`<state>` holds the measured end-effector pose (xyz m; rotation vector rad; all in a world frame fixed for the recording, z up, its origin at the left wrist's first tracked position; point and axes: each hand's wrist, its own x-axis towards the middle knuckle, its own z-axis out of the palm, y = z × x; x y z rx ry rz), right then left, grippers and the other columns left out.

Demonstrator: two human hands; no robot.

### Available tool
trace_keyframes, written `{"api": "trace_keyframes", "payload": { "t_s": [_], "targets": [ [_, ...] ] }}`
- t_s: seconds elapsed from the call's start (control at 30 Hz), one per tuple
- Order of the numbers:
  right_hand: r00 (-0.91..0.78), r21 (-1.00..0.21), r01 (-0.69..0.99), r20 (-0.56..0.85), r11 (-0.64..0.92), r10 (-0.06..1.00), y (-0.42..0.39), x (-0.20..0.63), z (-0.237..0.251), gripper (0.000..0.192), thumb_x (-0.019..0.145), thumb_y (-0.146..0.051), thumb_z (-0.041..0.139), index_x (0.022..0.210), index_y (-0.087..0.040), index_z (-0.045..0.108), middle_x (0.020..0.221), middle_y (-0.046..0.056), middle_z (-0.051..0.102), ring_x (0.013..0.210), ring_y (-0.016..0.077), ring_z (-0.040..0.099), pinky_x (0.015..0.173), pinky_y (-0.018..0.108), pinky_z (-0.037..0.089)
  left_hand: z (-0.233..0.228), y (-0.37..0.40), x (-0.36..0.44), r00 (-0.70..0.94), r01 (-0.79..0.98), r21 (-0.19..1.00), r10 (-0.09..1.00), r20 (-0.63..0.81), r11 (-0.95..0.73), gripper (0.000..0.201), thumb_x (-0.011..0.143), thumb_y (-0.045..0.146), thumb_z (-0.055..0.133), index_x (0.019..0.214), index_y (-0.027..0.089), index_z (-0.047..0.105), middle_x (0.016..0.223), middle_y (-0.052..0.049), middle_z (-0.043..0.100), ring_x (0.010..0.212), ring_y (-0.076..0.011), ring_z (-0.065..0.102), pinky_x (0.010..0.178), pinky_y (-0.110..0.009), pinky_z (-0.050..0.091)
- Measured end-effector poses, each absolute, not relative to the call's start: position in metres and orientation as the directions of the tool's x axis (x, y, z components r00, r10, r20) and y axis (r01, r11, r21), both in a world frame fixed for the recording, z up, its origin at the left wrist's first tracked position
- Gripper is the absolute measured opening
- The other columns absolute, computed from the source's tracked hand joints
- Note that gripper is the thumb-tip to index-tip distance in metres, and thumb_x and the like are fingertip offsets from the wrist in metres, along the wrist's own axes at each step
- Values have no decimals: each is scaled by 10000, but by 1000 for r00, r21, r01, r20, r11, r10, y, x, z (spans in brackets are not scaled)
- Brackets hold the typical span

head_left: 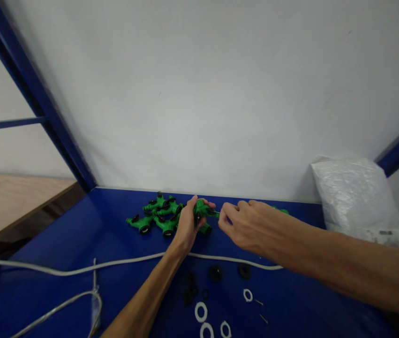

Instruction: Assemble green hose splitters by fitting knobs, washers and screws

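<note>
My left hand (186,226) is wrapped round a green Y-shaped hose connector (200,207) with black parts and holds it above the blue table. Just to its right is my right hand (242,221), its fingers pinched near one end of the connector. A thin light sliver shows at those fingertips, but I cannot make out what they hold. Several similar green hose connectors (166,226) with black levers and collars lie in a group left of my left hand. A bit of green (281,210) shows behind my right wrist.
A white cable (58,272) crosses the blue table (62,234) under my left forearm. White rings (201,311), black rings (215,272), small dark parts (191,290) and thin pins (263,318) lie nearer me. A plastic-wrapped package (359,197) leans at the right, before a pale wall (199,94).
</note>
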<state>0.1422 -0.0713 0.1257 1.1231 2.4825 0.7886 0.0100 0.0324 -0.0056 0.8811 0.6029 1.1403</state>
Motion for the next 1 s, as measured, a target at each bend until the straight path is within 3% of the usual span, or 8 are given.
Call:
{"api": "trace_keyframes", "payload": {
  "t_s": [0.13, 0.2, 0.27, 0.47, 0.63, 0.73, 0.87, 1.0],
  "targets": [
    [-354, 4, 935, 28, 354, 935, -62, 148, 123, 208, 865, -20, 548, 969, -145, 677, 784, 67, 667, 574, 154, 563, 510, 278, 322, -4, 34, 8, 324, -481, 869, 944, 57, 112, 395, 838, 531, 619, 820, 139, 665, 844, -75, 742, 491, -77, 429, 449, -211, 258],
    [-132, -332, 938, -86, 97, 987, -57, 150, 124, 186, 938, -110, 488, 909, -148, 668, 620, 12, 592, 496, 131, 517, 500, 259, 349, -6, 33, 9, 323, -449, 890, 943, 76, 82, 409, 848, 546, 606, 813, 143, 670, 836, -73, 742, 485, -82, 422, 443, -217, 248],
    [-13, -456, 887, -193, -78, 981, -53, 152, 123, 240, 976, -184, 430, 921, -138, 659, 493, -46, 470, 405, 115, 448, 452, 245, 347, -9, 32, 10, 329, -415, 908, 940, 88, 60, 414, 862, 552, 590, 821, 150, 681, 825, -65, 740, 489, -89, 432, 445, -220, 250],
    [-108, -359, 930, -52, 82, 993, -58, 161, 117, 162, 924, -162, 528, 1010, -153, 665, 655, 15, 598, 539, 142, 528, 523, 265, 344, -18, 30, 11, 320, -367, 928, 945, 63, 62, 410, 885, 548, 572, 861, 163, 711, 767, -44, 718, 566, -119, 522, 490, -213, 322],
    [-626, 517, 665, -8, 539, 780, -72, 155, 116, 299, 871, 6, 496, 1085, -119, 662, 849, 98, 657, 649, 200, 574, 527, 312, 305, -17, 31, 14, 293, -418, 901, 956, 16, 113, 444, 853, 583, 590, 854, 157, 714, 848, -77, 747, 597, -134, 557, 483, -212, 341],
    [-676, 686, 502, -69, 527, 734, -76, 151, 114, 259, 869, -11, 508, 1034, -101, 687, 775, 78, 630, 612, 205, 573, 502, 321, 300, -17, 32, 16, 297, -440, 889, 955, 12, 125, 428, 835, 573, 617, 836, 154, 705, 886, -93, 751, 628, -139, 570, 468, -200, 331],
    [-601, 531, 671, -20, 517, 799, -71, 156, 108, 348, 801, 21, 567, 1103, -110, 679, 862, 91, 685, 607, 186, 597, 481, 308, 288, -19, 31, 15, 298, -422, 902, 953, 45, 89, 423, 866, 553, 598, 846, 145, 705, 865, -86, 744, 578, -118, 533, 462, -202, 331],
    [-319, -75, 945, 23, 320, 948, -63, 161, 111, 224, 910, -81, 501, 939, -154, 712, 745, 50, 673, 591, 152, 580, 540, 284, 342, -18, 29, 12, 301, -402, 913, 952, 62, 68, 408, 888, 546, 584, 858, 156, 703, 848, -65, 743, 568, -114, 526, 481, -208, 343]
  ]
}}
